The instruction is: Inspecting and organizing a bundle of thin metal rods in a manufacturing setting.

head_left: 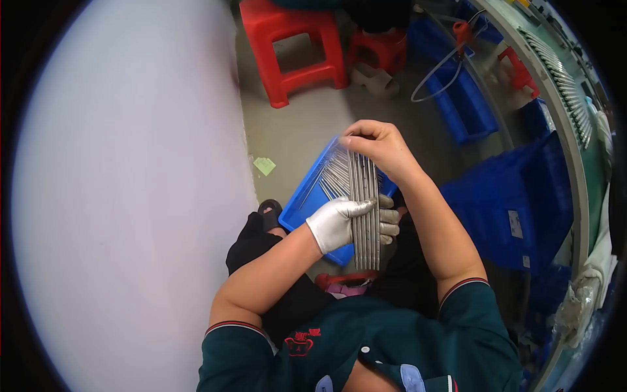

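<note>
A bundle of slim silvery metal rods point(364, 242) stands lengthwise in front of me, its upper ends away from me. My left hand point(353, 221), in a white glove with a silvery grey palm and fingers, is wrapped round the middle of the bundle, thumb across the front. At the far ends of the rods my bare right hand point(379, 145) is closed, thumb and fingertips pinched together there; the exact grip is partly hidden by the fingers. Beneath both hands sits a blue tray point(302, 191) with many loose metal rods point(334, 175) lying fanned inside it.
A white wall point(130, 196) rises along my left. Ahead are red plastic stools point(294, 81) and a green paper piece point(264, 166) on the floor. Blue crates point(509, 202) stand to my right, below a green-topped bench point(597, 176) holding a row of metal rods point(565, 88).
</note>
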The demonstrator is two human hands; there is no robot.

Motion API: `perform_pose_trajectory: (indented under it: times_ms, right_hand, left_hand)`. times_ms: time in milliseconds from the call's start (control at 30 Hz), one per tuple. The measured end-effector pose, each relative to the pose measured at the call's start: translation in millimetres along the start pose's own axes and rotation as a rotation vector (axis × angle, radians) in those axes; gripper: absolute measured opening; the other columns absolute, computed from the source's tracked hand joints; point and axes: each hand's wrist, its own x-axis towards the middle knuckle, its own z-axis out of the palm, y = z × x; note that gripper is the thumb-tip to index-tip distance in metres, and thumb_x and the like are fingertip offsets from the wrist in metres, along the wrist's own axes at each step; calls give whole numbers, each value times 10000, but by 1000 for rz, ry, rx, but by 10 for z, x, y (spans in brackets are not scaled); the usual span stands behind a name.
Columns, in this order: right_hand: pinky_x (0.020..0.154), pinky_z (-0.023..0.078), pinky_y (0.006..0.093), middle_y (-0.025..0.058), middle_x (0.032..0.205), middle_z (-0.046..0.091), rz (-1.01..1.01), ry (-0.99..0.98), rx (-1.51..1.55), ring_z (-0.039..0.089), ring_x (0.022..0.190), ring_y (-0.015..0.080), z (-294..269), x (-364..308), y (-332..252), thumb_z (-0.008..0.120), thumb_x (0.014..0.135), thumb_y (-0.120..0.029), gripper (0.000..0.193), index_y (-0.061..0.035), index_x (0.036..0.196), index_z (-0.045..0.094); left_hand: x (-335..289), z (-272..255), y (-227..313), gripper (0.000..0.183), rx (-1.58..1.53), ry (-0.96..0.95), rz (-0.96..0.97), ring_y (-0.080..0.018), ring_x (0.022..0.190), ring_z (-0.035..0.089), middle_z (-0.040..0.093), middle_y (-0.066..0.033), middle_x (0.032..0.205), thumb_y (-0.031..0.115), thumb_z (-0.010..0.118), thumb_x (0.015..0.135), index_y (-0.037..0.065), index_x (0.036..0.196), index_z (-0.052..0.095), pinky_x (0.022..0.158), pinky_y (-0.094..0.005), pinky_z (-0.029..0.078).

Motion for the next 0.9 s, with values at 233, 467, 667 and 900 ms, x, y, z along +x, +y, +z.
perform_pose_trajectory:
  times_ms: [233,467,667,900]
  right_hand:
    - [650,474,211,10,758,652,-9,-57,-142,576,688,57,111,86,-84,691,822,-118,130,-5,885,703]
    - [674,492,224,20,766,666,-36,-103,-202,595,707,68,123,96,-9,694,813,-92,120,-4,893,706]
    - [700,497,234,31,794,675,-59,-75,-280,608,732,87,168,63,-39,695,807,-73,116,-3,899,707]
    - [717,487,238,38,815,659,-152,-26,-413,611,774,99,195,11,-87,695,791,-61,114,-8,890,710]
  left_hand:
    - [-99,-50,117,493,-33,10,-8,-421,1108,571,535,-237,1227,193,613,904,-38,1295,420,932,-570,473]
    - [-124,-62,55,477,-50,9,-30,-391,1102,583,552,-221,1199,189,634,893,-41,1270,452,928,-552,489]
    - [-128,-69,54,487,6,35,-20,-378,1077,603,558,-230,1197,192,622,901,-52,1280,439,925,-532,503]
    - [-95,-75,72,500,81,36,-27,-377,1063,610,579,-238,1167,230,599,917,-64,1285,432,915,-529,503]
